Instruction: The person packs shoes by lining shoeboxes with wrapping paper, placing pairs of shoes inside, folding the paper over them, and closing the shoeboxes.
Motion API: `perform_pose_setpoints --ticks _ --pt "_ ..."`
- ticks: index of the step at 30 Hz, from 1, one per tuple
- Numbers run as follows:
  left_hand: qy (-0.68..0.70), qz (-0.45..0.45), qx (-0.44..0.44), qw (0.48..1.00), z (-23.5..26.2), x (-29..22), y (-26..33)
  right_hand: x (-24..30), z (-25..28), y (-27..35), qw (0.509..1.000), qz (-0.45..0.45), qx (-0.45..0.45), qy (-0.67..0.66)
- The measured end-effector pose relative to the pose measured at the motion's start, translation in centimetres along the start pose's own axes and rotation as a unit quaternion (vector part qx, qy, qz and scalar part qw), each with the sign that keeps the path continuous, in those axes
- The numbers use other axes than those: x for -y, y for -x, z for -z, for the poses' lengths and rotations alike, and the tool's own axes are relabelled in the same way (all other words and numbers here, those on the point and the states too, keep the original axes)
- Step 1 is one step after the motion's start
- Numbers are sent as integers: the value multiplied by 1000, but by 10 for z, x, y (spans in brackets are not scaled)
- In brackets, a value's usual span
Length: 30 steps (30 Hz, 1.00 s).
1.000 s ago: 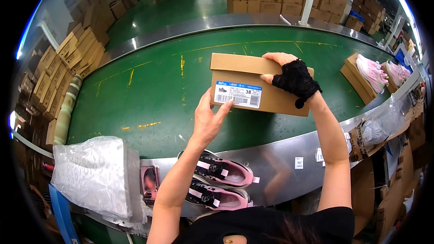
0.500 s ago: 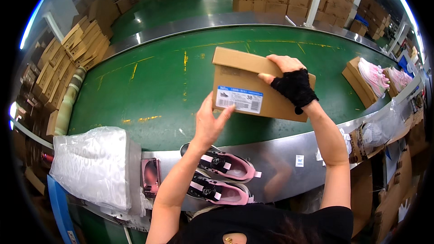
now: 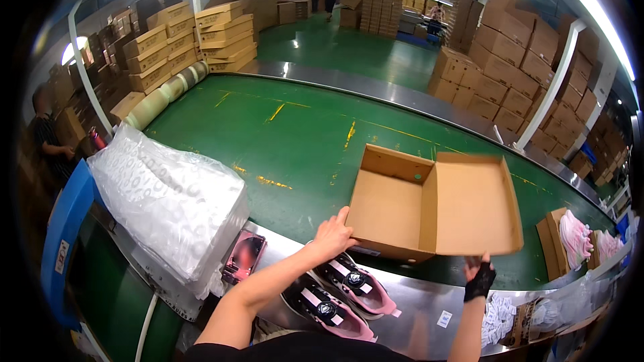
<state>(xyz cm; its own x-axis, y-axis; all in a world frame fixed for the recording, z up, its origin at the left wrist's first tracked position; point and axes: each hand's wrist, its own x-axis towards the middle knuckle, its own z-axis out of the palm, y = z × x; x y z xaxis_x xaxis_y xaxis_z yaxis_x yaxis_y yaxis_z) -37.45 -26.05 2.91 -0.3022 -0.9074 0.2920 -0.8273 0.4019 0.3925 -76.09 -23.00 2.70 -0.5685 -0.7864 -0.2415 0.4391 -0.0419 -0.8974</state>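
Observation:
A brown cardboard shoebox [image 3: 386,204] sits on the green belt with its lid [image 3: 473,204] swung over to the right; its inside is bare. My left hand [image 3: 335,233] grips the box's near left corner. At the lid's near edge my right hand [image 3: 479,276], in a black fingerless glove, has its fingers closed on the cardboard, some of them hidden. Close to my left forearm, a pair of black and pink sneakers [image 3: 352,281] rests on the metal ledge [image 3: 416,295].
White wrapping paper in clear plastic [image 3: 174,201] is stacked at the left, beside a small pink box [image 3: 245,255]. Small white packets [image 3: 498,318] lie by my right forearm. Pink shoes [image 3: 575,238] stand in an open box at the right. Cartons [image 3: 228,33] line the far side.
The shoebox was lidded and tilted up between both hands. It now lies lower on the belt, opened, with the lid turned right. My right hand has moved from its top to the lid's near edge.

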Motion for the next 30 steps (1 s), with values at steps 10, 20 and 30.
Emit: perform_pose_setpoints --ticks 10,20,30 --pt "106 5 17 994 22 2 8 -81 132 71 596 184 169 763" --pt "55 166 -264 948 175 110 81 -19 -68 79 729 519 183 406" --pt "-129 518 47 844 210 186 190 -77 -140 95 488 341 468 653"
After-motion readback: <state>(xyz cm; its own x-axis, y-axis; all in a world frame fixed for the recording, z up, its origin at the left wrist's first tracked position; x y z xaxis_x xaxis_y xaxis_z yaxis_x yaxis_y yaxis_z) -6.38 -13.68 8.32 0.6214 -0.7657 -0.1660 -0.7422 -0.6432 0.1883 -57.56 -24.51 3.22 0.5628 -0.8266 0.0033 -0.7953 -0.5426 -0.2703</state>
